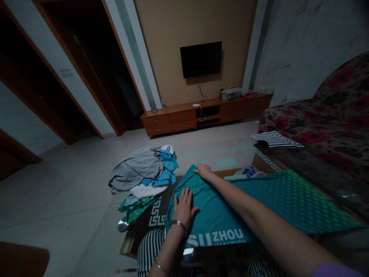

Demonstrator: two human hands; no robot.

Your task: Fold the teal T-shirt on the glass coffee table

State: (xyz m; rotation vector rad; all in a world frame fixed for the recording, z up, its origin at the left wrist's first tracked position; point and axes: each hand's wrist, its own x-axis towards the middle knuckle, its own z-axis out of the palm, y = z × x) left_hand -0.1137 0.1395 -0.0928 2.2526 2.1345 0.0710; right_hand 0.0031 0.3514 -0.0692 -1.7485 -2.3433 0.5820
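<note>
A teal T-shirt [213,215] with white "SUZHOU" lettering lies spread over a low table [144,227]. Its right part turns green with a dotted pattern. My left hand [183,209], with bracelets on the arm, rests flat on the shirt's left side, fingers spread. At the shirt's far corner my right hand [203,171] has its fingers curled on the cloth edge, and that arm crosses over the shirt. To the left is a pile of clothes [138,167], grey on top with blue, white and green pieces beneath.
A flowered sofa [331,115] stands at the right, with a striped cloth [276,139] on its near edge. Behind the table, a wooden TV cabinet [184,119] runs along the wall below a television [201,59]. A plastic bag [249,172] sits at the table's far side.
</note>
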